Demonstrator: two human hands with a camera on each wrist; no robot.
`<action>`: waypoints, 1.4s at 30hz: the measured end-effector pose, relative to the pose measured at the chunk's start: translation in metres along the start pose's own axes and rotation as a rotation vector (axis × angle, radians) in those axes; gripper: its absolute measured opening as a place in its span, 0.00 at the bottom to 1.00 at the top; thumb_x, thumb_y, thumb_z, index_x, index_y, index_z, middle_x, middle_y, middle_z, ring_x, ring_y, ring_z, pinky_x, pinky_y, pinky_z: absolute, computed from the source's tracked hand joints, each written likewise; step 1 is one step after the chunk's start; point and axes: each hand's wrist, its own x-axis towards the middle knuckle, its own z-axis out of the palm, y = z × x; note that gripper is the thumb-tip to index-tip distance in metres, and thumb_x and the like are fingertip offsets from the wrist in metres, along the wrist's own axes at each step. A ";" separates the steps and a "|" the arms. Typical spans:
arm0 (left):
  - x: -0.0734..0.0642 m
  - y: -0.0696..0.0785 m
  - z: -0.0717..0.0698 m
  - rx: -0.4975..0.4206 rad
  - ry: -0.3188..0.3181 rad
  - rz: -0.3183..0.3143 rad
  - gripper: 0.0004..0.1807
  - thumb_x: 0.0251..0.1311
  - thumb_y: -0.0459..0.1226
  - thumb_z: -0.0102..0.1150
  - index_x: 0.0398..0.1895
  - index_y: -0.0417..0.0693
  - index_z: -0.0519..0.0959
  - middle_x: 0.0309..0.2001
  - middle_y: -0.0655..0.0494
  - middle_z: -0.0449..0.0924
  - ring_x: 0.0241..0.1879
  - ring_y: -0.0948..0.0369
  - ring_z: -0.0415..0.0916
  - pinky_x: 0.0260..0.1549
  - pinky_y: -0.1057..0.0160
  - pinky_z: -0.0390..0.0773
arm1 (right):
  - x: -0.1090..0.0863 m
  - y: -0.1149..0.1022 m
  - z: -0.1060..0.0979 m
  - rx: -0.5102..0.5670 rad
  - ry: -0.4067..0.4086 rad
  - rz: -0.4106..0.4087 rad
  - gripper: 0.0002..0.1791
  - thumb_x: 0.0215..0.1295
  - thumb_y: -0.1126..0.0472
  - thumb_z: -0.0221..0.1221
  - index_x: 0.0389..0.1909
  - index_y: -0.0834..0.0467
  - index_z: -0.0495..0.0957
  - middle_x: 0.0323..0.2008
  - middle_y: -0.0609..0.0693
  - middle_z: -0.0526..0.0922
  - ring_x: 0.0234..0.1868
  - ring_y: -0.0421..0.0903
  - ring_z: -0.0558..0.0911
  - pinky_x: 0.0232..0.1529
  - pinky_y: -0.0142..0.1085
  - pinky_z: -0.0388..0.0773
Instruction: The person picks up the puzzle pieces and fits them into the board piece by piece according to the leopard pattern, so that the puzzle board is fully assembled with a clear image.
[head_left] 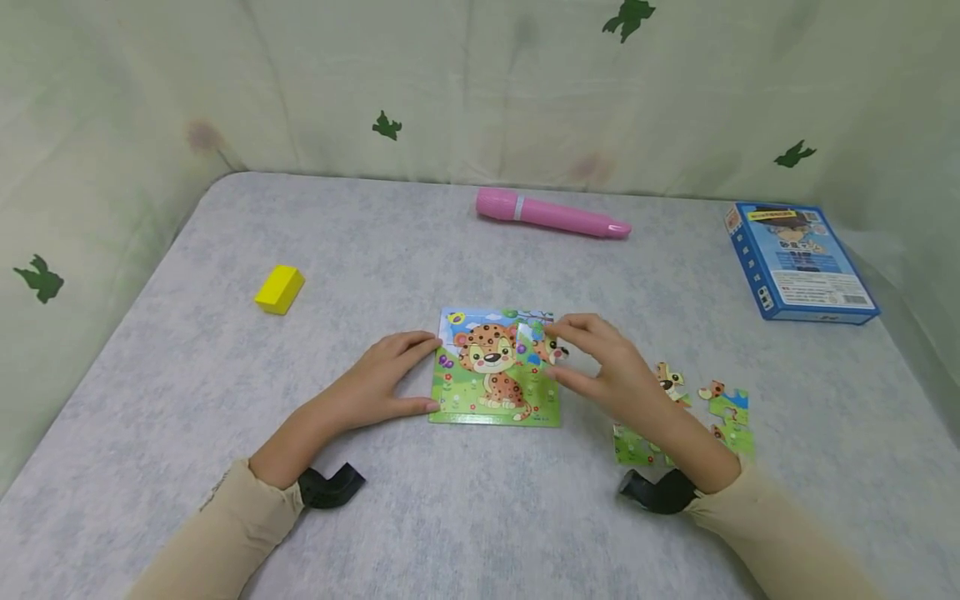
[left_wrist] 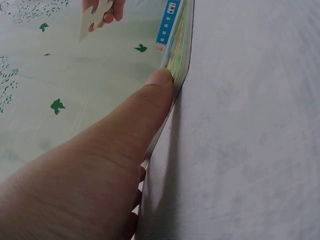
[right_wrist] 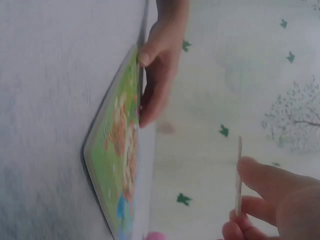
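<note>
A puzzle board (head_left: pixel 468 396) with a cartoon leopard picture lies flat on the table, seen at a slant in the right wrist view. My left hand (head_left: pixel 371 379) rests at its left side, with thumb and fingers touching that edge. Over the board's right part, my right hand (head_left: pixel 611 362) pinches a puzzle piece (head_left: pixel 538 350) between thumb and fingers. In the right wrist view this thin piece (right_wrist: pixel 239 187) stands edge-on, raised clear of the board. Its pale, knobbed back shows in the left wrist view. Loose puzzle pieces (head_left: pixel 737 404) lie beside and partly beneath my right forearm.
A yellow block (head_left: pixel 280 289) sits at the left of the grey-white table (head_left: pixel 375 250). Toward the back lies a pink pen-like object (head_left: pixel 555 215). The blue box (head_left: pixel 806 262) is at the far right, and a patterned curtain (head_left: pixel 435 83) hangs behind the table.
</note>
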 end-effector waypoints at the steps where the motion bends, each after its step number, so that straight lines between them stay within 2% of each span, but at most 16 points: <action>1: 0.000 0.000 0.000 0.000 0.000 -0.001 0.46 0.50 0.62 0.53 0.67 0.47 0.57 0.65 0.50 0.54 0.62 0.52 0.50 0.58 0.49 0.52 | 0.004 -0.002 0.006 0.018 -0.006 0.005 0.26 0.50 0.65 0.66 0.53 0.62 0.73 0.49 0.51 0.72 0.51 0.44 0.70 0.44 0.41 0.72; 5: 0.000 -0.002 0.000 0.000 0.004 0.001 0.46 0.49 0.62 0.53 0.67 0.47 0.57 0.65 0.50 0.54 0.62 0.52 0.51 0.58 0.49 0.52 | 0.017 -0.005 0.029 0.064 -0.040 0.031 0.26 0.51 0.63 0.65 0.53 0.63 0.74 0.48 0.52 0.72 0.50 0.45 0.70 0.44 0.39 0.72; 11: 0.000 -0.001 0.000 -0.004 0.006 0.008 0.46 0.50 0.63 0.53 0.67 0.47 0.57 0.65 0.51 0.54 0.63 0.52 0.50 0.58 0.49 0.51 | 0.028 -0.003 0.057 0.049 -0.126 0.070 0.26 0.53 0.60 0.64 0.54 0.63 0.73 0.48 0.52 0.71 0.46 0.44 0.69 0.42 0.36 0.71; 18: 0.000 -0.001 0.000 -0.008 0.009 0.025 0.44 0.51 0.61 0.54 0.67 0.49 0.56 0.65 0.51 0.54 0.63 0.51 0.49 0.59 0.48 0.50 | 0.038 0.001 0.076 -0.030 -0.168 0.028 0.25 0.54 0.60 0.64 0.53 0.63 0.74 0.48 0.53 0.73 0.47 0.45 0.68 0.45 0.36 0.69; 23: 0.000 0.000 -0.001 0.008 0.010 0.070 0.38 0.53 0.59 0.54 0.65 0.55 0.61 0.65 0.50 0.55 0.62 0.50 0.51 0.58 0.46 0.50 | 0.042 0.004 0.083 -0.091 -0.177 0.001 0.25 0.54 0.58 0.64 0.54 0.59 0.74 0.47 0.51 0.74 0.45 0.45 0.68 0.44 0.36 0.67; 29: 0.000 0.000 0.000 0.023 0.009 0.081 0.35 0.53 0.57 0.54 0.64 0.58 0.63 0.64 0.50 0.56 0.62 0.48 0.51 0.57 0.45 0.50 | 0.044 0.004 0.085 -0.099 -0.177 0.034 0.25 0.53 0.57 0.64 0.54 0.56 0.74 0.49 0.52 0.73 0.47 0.46 0.69 0.45 0.38 0.67; 38: -0.001 -0.001 0.000 0.018 0.001 0.072 0.37 0.51 0.60 0.54 0.64 0.58 0.63 0.65 0.53 0.55 0.63 0.50 0.50 0.57 0.46 0.50 | 0.046 0.001 0.084 -0.141 -0.223 0.078 0.25 0.54 0.55 0.63 0.54 0.56 0.74 0.45 0.47 0.71 0.42 0.44 0.67 0.38 0.37 0.64; 42: -0.001 0.000 0.000 0.019 -0.015 0.054 0.41 0.48 0.64 0.53 0.65 0.60 0.61 0.66 0.55 0.53 0.63 0.51 0.48 0.58 0.47 0.49 | 0.044 0.001 0.080 -0.130 -0.280 0.109 0.29 0.54 0.51 0.63 0.58 0.54 0.71 0.49 0.48 0.69 0.49 0.45 0.65 0.46 0.43 0.62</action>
